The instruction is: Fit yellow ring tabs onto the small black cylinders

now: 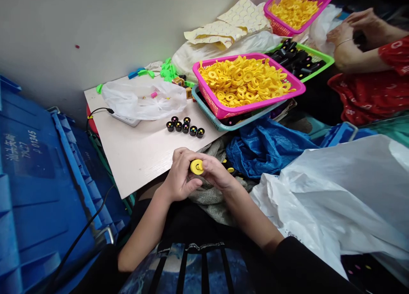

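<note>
In front of my lap, just off the table edge, both hands meet around a small part with a round yellow plastic cap [196,167]. My left hand [180,174] is closed around its left side, fingers curled over the top and thumb below. From the right, the fingers of my right hand [217,170] press at the cap's edge. Something dark shows behind the cap, mostly hidden by my fingers. Beyond my hands, several short black cylinders [185,128] with coloured centres stand grouped on the table [140,157].
A pink basket [220,111] of yellow ring-shaped pieces sits on a teal tray [211,120]. Behind are a green basket [329,60] of black parts and another pink basket [284,30]. A co-worker's hands [354,27] are at upper right. Blue crates [38,179] stand left, white plastic sacks [319,200] right.
</note>
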`<action>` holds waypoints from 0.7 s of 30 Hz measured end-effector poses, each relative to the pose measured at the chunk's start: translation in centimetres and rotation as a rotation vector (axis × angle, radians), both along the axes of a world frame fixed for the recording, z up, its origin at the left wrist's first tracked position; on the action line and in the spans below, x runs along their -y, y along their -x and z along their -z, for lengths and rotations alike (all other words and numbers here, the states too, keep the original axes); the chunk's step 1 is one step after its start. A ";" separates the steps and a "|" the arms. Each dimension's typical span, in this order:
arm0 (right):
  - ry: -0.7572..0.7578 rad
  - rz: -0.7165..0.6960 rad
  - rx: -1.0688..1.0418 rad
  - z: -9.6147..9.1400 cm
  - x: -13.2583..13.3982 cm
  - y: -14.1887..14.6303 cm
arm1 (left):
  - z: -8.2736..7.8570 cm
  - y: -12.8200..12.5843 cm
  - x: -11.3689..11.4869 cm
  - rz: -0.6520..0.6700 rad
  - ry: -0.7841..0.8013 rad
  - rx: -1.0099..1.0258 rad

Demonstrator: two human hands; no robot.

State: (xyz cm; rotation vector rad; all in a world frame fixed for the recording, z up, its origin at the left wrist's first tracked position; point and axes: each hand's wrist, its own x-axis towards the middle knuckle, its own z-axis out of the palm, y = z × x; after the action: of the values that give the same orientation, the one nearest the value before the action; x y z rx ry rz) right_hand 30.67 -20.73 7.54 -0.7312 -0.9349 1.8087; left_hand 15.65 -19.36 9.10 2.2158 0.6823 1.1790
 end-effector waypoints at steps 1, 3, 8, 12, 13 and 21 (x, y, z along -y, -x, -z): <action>-0.012 0.021 0.042 0.0 -0.1 -0.1 | 0.1 0.0 0.0 -0.010 -0.038 -0.027; -0.046 0.043 0.096 0.3 -0.3 -0.3 | 0.5 0.0 -0.2 -0.048 -0.072 -0.079; -0.022 -0.034 0.032 1.2 -0.4 -0.4 | 1.0 0.0 -0.3 -0.054 -0.037 -0.175; 0.002 0.021 0.053 1.5 -0.1 -1.0 | 0.8 -0.4 -0.3 -0.010 -0.042 -0.218; -0.022 0.095 0.105 1.5 0.0 -1.7 | 0.9 -0.4 -0.5 -0.018 -0.064 -0.220; -0.162 0.215 1.145 -0.6 0.2 -12.1 | 5.9 2.1 -10.2 -0.690 0.234 -0.249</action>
State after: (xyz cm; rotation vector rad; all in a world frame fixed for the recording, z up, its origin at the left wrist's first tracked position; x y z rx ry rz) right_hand 42.74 -20.97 8.10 -1.7393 -1.5991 1.0077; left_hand 13.55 -9.13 3.21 1.9917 1.6908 1.0437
